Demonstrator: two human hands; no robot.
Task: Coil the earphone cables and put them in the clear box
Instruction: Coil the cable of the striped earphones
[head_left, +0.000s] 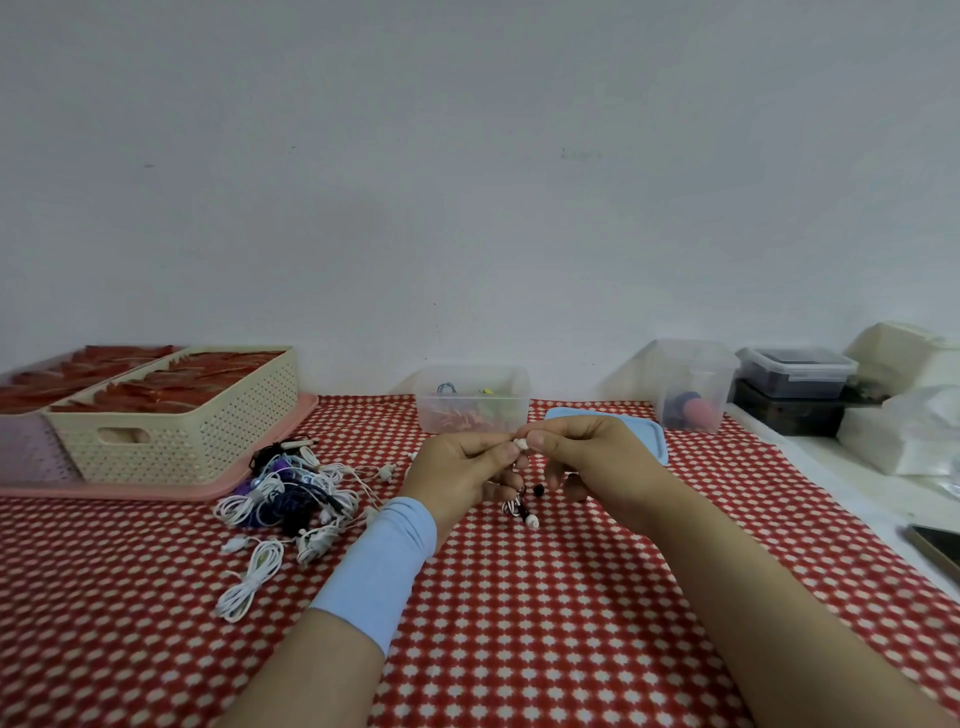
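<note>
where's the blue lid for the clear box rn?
The flat light-blue plastic lid lies on the red-and-white patterned tablecloth, right of centre in the head view, just behind the right hand and between two clear plastic boxes.

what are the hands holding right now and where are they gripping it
Both hands hold one earphone set. The left hand and right hand pinch a white earbud between their fingertips, while the coiled cable hangs below them.

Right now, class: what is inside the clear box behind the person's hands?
Inside the clear box: a blue coil, something yellow, and orange-pink cables at the bottom. The hands hide its lower front edge.
</note>
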